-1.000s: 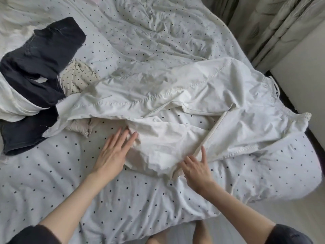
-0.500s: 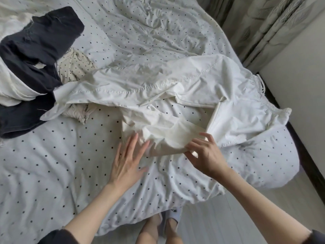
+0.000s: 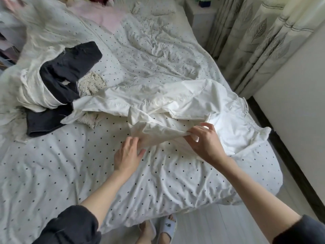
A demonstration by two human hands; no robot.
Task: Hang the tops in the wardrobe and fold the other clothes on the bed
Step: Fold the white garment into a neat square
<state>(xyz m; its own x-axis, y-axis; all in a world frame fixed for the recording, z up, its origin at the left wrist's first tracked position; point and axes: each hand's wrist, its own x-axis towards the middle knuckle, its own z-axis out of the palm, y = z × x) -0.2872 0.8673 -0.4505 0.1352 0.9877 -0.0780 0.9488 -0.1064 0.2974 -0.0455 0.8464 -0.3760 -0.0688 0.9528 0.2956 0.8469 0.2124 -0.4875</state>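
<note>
White trousers point(image 3: 158, 101) with an elastic waist lie spread across the dotted bed cover point(image 3: 52, 164), waist toward the right edge. One leg is bunched and turned back toward the waist. My right hand point(image 3: 204, 143) pinches the bunched fabric of that leg near its middle. My left hand point(image 3: 127, 155) lies flat with straight fingers against the lower fold of the same leg. A pile of other clothes sits at the left: a dark garment point(image 3: 66, 74), a cream garment point(image 3: 33, 92) and a small dotted piece point(image 3: 91, 83).
Curtains point(image 3: 255, 41) hang beyond the bed's right side, beside a white wall point(image 3: 299, 94) with a dark skirting. A pink item point(image 3: 103, 16) lies near the head of the bed. The pale floor and my slippered feet point(image 3: 165, 228) show at the bottom.
The trouser leg has been gathered up and drawn back toward the waist. My right hand went from lying flat on the hem to pinching the fabric, and my left hand followed to the right.
</note>
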